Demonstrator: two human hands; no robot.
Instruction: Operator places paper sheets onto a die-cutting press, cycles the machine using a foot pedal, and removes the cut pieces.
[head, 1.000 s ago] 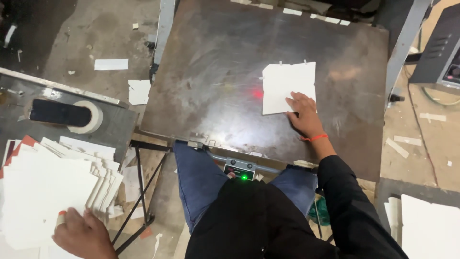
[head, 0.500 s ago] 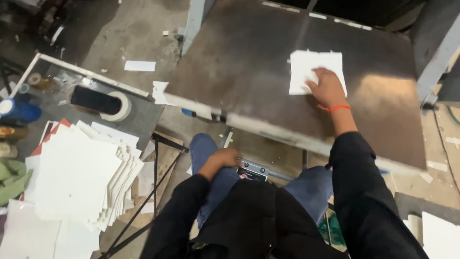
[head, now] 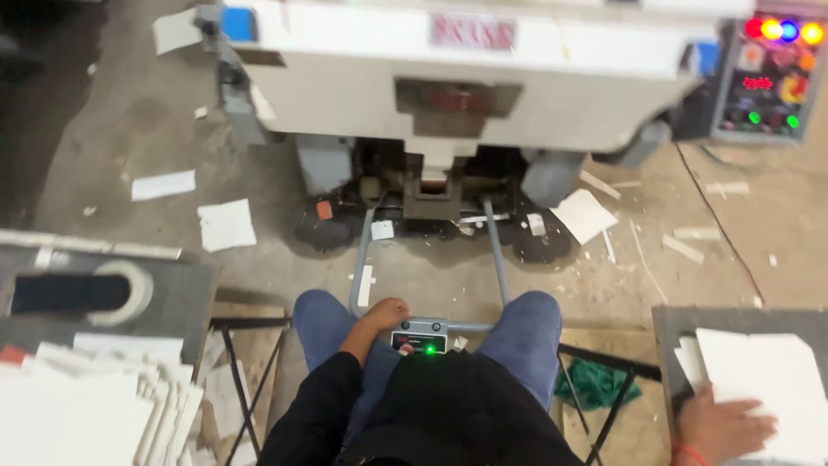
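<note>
Resting your left hand (head: 385, 314) by the small control box (head: 420, 337) with its green light, you keep it near the switch between your knees; the grip looks loosely curled and clamps on nothing. Your right hand (head: 723, 430) lies flat, fingers spread, on the white sheet (head: 768, 388) topping the stack on the grey surface (head: 666, 332) at your right. Press that sheet flush with those beneath it. Both hands sit well apart from the press machine (head: 466, 78) ahead, which is a sound habit around it. Another pile of white sheets (head: 86, 406) waits on your left, just beside the tape roll (head: 108, 293).
</note>
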